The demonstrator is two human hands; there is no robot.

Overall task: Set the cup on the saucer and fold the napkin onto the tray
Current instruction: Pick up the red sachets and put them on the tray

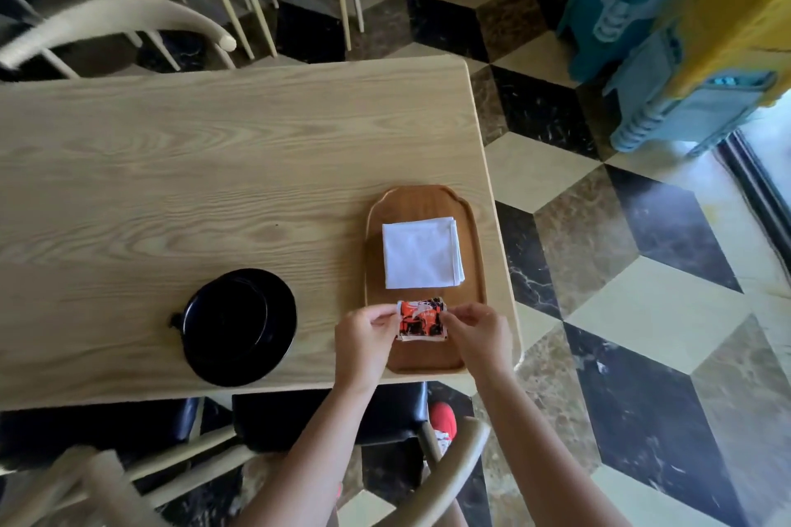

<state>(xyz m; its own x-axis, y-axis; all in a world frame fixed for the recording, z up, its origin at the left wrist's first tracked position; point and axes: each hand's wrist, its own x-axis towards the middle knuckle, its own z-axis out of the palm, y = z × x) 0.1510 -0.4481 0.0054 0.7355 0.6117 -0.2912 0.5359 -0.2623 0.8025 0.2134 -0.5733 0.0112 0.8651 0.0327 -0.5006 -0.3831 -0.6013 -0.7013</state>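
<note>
L hand & R hand each pinch one side of a small orange packet over the tray. Folded white napkin lies on tray just past them. Black cup sits on saucer, left on bench.

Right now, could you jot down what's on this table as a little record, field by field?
surface: light wooden table
tray: brown wooden tray near the table's right edge
napkin: white napkin, folded square, lying on the tray
packet: small orange, black and white packet at the tray's near end
left hand: left hand pinches the packet's left edge
right hand: right hand pinches its right edge
cup and saucer: black cup sits on black saucer, left of the tray
seating: chairs around the table
</note>
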